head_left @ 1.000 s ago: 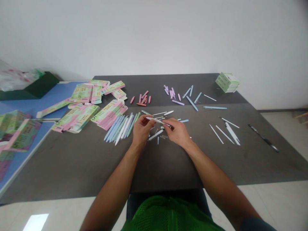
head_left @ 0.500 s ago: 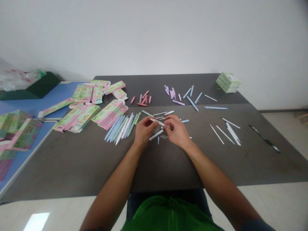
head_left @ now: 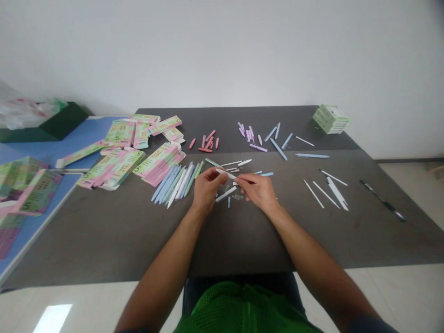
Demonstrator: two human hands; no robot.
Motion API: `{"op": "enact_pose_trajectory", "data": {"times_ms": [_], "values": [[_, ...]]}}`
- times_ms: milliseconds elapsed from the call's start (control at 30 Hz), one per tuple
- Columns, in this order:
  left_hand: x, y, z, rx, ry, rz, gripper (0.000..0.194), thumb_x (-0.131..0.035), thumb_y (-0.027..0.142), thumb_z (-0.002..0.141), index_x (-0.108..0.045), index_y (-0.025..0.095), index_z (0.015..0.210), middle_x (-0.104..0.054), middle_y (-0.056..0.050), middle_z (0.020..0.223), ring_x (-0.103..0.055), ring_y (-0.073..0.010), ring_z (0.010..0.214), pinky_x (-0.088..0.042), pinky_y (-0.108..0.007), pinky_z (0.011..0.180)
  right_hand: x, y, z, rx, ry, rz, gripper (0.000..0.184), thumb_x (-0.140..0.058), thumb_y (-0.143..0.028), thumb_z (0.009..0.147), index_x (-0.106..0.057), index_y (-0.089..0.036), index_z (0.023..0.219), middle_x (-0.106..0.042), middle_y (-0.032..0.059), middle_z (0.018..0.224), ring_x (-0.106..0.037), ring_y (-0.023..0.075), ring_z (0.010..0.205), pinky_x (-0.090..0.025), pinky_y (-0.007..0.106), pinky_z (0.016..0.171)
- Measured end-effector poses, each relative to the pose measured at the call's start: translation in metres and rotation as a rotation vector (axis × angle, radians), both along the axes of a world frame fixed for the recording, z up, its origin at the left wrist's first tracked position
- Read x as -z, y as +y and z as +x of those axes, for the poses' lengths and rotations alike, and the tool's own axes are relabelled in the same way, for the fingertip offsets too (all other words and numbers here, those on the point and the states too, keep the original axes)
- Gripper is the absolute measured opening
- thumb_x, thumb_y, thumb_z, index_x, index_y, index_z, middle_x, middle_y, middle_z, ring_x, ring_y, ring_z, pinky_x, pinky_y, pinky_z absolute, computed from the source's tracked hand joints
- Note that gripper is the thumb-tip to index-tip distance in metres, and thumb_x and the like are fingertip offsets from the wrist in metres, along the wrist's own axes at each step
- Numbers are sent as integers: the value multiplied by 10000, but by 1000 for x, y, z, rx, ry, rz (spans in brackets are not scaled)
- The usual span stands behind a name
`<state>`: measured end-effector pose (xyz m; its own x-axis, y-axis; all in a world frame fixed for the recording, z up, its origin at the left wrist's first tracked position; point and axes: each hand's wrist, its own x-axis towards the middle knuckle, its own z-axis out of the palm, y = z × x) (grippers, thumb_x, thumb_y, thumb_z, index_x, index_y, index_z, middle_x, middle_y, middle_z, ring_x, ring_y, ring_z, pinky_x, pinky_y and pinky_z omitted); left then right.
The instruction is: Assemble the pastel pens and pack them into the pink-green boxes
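My left hand [head_left: 205, 187] is closed round a white pen barrel [head_left: 226, 174] that juts out to the right above the dark table [head_left: 243, 231]. My right hand [head_left: 258, 190] pinches the other end of that pen piece, fingers together; what else it holds is too small to make out. Under the hands lie small loose pen parts [head_left: 231, 196]. Just left of my left hand is a row of finished pens [head_left: 176, 182] in blue, white and green.
Flat pink-and-green boxes [head_left: 138, 152] lie at the left. Red caps [head_left: 206, 142], purple caps [head_left: 248, 134], blue barrels [head_left: 277, 143] and white refills [head_left: 328, 189] are spread behind and right. A small box stack [head_left: 329, 119] sits far right, a black pen [head_left: 381, 200] near the right edge.
Both hands stayed over the same spot, working the white pen piece. The right hand's fingers slid a little along it and the hand lowered slightly.
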<state>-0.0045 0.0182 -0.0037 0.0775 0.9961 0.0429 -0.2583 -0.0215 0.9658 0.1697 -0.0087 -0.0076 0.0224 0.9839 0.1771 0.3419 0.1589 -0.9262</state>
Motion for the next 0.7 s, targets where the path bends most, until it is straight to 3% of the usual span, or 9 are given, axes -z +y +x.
{"op": "enact_pose_trajectory", "data": {"times_ms": [267, 433, 533, 700], "values": [[0, -3, 5, 5, -6, -37, 219, -800, 304, 720, -729, 152, 861, -639, 14, 700, -543, -97, 634, -417, -233, 654, 1, 2, -5, 66, 73, 31, 224, -663, -408, 884, -659, -207, 982, -674, -4, 696, -646, 162, 571, -520, 291, 603], [1, -6, 9, 46, -12, -59, 228, -805, 307, 717, -730, 153, 869, -654, 9, 702, -547, -99, 624, -422, -237, 649, 1, 2, -4, 26, -86, 146, 173, -537, -316, 952, -624, -218, 1065, -689, 60, 962, -655, 197, 830, -531, 336, 766], [1, -7, 10, 39, -2, -48, 201, -793, 297, 725, -731, 157, 855, -650, 11, 693, -550, -102, 624, -423, -239, 651, 1, -1, -6, -14, -135, 197, 238, -493, -240, 952, -593, -227, 1168, -652, 73, 1055, -632, 209, 942, -525, 356, 840], [-1, -9, 11, 49, 37, -50, 152, -762, 286, 730, -717, 159, 798, -638, 11, 668, -533, -104, 591, -400, -240, 603, 1, -6, -7, -43, -155, 202, 367, -514, -172, 902, -531, -237, 1263, -599, 78, 1091, -612, 213, 947, -539, 366, 837]]}}
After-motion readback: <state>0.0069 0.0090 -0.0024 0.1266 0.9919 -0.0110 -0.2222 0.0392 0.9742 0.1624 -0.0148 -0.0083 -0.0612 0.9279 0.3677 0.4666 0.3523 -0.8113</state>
